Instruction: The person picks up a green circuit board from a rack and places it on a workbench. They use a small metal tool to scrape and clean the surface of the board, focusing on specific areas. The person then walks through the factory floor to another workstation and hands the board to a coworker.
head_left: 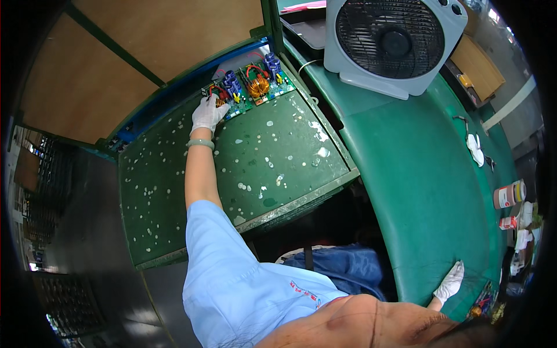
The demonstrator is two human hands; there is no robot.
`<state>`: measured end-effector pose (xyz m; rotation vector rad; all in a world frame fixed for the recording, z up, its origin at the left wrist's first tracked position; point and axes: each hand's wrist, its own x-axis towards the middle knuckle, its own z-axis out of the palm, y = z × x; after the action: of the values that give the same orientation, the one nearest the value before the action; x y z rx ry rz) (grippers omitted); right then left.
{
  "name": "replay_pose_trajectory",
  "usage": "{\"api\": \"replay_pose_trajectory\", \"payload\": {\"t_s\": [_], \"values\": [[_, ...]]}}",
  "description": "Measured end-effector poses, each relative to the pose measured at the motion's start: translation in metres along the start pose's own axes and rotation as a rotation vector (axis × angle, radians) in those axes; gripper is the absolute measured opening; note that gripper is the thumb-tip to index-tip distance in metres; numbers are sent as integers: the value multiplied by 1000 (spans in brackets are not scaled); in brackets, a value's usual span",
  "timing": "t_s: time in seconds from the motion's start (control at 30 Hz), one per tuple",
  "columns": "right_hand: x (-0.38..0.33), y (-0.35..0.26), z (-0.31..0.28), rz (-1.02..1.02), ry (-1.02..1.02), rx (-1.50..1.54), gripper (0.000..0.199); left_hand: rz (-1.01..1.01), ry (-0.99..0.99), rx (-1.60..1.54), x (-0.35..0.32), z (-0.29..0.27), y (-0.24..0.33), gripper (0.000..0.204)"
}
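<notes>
Landmark: a grey box fan (pixel 397 43), standing at the far end of the green-covered tabletop (pixel 418 162).
Left hand: white-gloved left hand (pixel 208 114), well to the fan's left, its fingers at the coil side of the nearer circuit board (pixel 239 105); I cannot tell whether they grip it or only touch it.
Left arm: light blue sleeve (pixel 217 249), with a pale bangle (pixel 201 142) at the wrist.
Right hand: white-gloved right hand (pixel 449 284), well to the near side of the fan, fingers extended and together over the green covering, nothing seen in it.
Circuit boards: the nearer one and a second circuit board (pixel 275 93) lie side by side left of the fan, at the far edge of the speckled tabletop (pixel 267 139).
Parts on them: dark blue cylinders and copper-wound coils.
Fan's neighbours: a dark tray (pixel 310 32) just left, a brown box (pixel 480 66) right.
</notes>
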<state>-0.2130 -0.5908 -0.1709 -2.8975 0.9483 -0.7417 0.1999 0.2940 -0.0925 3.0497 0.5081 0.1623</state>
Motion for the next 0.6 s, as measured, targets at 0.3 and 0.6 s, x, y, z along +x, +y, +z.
{"api": "replay_pose_trajectory", "payload": {"t_s": [0.3, 0.6], "values": [[2, -2, 5, 2, -18, -16, 37, 41, 98, -194, -5, 6, -5, 77], [1, 12, 11, -25, 12, 20, 35, -369, 1069, -1014, -33, 0, 17, 30]]}}
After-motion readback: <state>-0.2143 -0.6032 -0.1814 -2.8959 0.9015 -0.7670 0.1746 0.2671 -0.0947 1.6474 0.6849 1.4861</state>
